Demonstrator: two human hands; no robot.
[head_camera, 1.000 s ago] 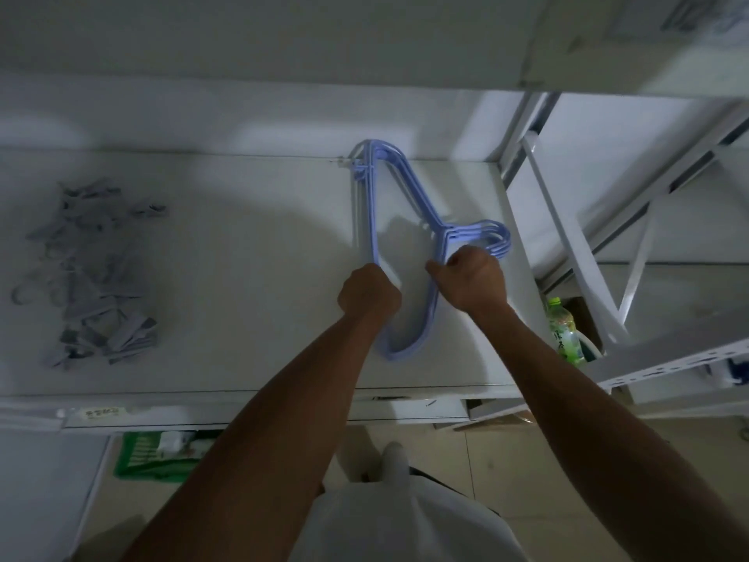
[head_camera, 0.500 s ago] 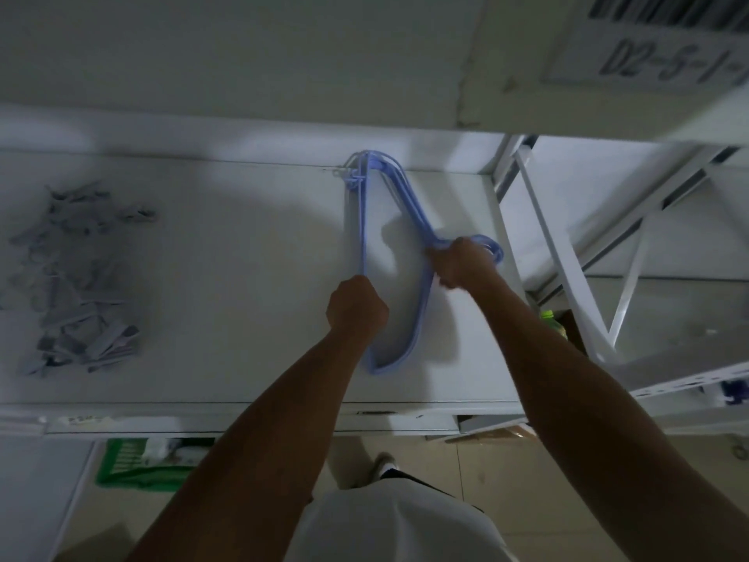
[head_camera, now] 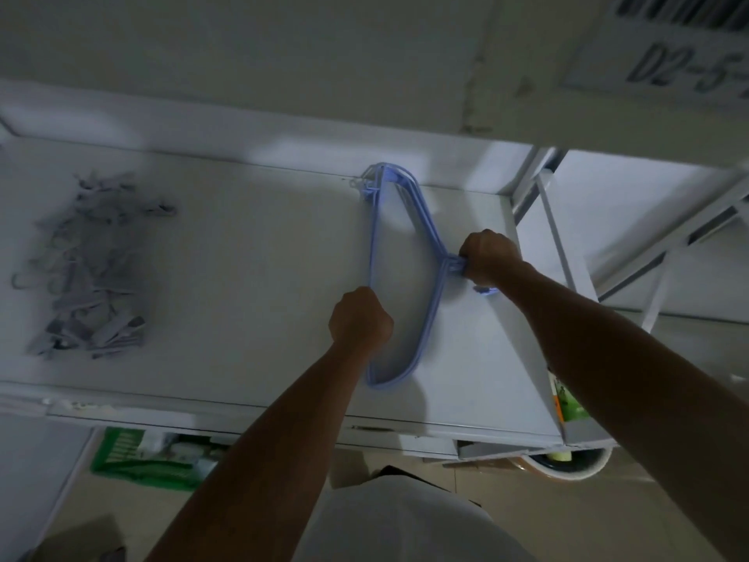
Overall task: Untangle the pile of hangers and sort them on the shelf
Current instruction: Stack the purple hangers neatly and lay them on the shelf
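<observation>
We see thin, smooth blue plastic hangers (head_camera: 371,241) stacked flat at the right end of the matte white shelf (head_camera: 243,257). Our left hand (head_camera: 360,318) curls round their straight bars; our right hand (head_camera: 488,259) grips the hooks. A tangled grey pile (head_camera: 87,273) lies at the shelf's left end.

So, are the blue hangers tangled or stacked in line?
Stacked. The blue hangers lie nested in one outline on the shelf, left hand gripping the bars, right hand the necks.
</observation>
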